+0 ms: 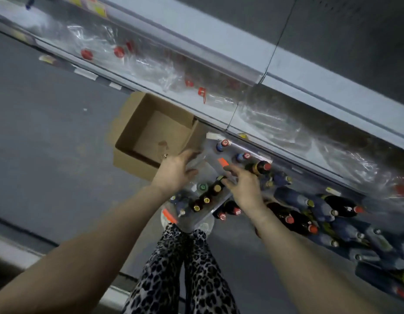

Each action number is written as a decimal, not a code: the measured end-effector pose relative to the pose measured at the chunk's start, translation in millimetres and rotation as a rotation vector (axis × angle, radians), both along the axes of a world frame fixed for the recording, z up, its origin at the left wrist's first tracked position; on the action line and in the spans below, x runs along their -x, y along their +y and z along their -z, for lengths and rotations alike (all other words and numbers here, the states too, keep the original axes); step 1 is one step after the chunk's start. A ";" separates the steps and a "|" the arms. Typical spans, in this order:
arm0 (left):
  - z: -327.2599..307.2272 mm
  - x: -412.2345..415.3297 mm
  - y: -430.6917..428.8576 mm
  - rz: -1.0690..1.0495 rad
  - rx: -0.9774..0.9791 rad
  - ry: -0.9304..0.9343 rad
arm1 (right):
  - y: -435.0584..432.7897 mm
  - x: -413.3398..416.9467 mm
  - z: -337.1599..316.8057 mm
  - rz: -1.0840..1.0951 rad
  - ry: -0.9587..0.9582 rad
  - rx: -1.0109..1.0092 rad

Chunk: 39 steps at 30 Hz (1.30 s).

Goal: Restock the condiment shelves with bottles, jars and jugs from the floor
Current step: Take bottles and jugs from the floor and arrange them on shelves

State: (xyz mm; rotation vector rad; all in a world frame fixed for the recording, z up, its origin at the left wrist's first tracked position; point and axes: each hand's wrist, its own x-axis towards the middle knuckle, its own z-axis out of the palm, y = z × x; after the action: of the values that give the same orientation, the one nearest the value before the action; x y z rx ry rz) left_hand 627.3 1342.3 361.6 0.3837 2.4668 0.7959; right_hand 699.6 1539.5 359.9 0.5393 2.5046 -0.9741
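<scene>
Partway: shelved jugs (119, 53) sit up on the shelf (196, 53), cardboard box (137, 152) empty, many dark bottles (298, 219) low down, left hand (173, 173) fingers curled round clear jug (205, 164) above them, right hand (246, 189) fingers spread beside it, contact unclear.

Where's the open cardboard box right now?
In the head view, the cardboard box sits on the floor left of centre, against the shelf base, just beyond the left hand.
</scene>
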 end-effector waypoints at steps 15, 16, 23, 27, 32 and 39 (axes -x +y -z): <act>245.0 -32.3 -4.5 -0.046 0.123 -0.314 | -7.7 -4.7 228.3 -0.075 -0.231 0.010; 260.2 -34.8 -4.7 -0.046 0.136 -0.314 | -8.4 -4.5 242.7 -0.089 -0.238 0.018; 357.9 -46.9 4.1 -0.013 0.157 -0.415 | -9.7 2.3 336.4 -0.253 -0.269 -0.042; 401.2 -49.7 13.4 -0.019 0.119 -0.437 | -12.5 8.1 375.5 -0.379 -0.278 -0.112; 446.2 -53.7 23.0 -0.012 0.095 -0.433 | -18.0 11.9 406.7 -0.556 -0.285 -0.120; 474.6 -50.9 29.7 -0.121 0.004 -0.485 | -4.8 25.9 424.9 -0.325 -0.260 0.013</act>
State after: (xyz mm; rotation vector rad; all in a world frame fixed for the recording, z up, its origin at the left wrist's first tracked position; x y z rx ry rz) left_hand 678.2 1372.0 -113.0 0.0286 2.0481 0.8204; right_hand 673.7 1534.7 -65.1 0.2252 2.2588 -0.7439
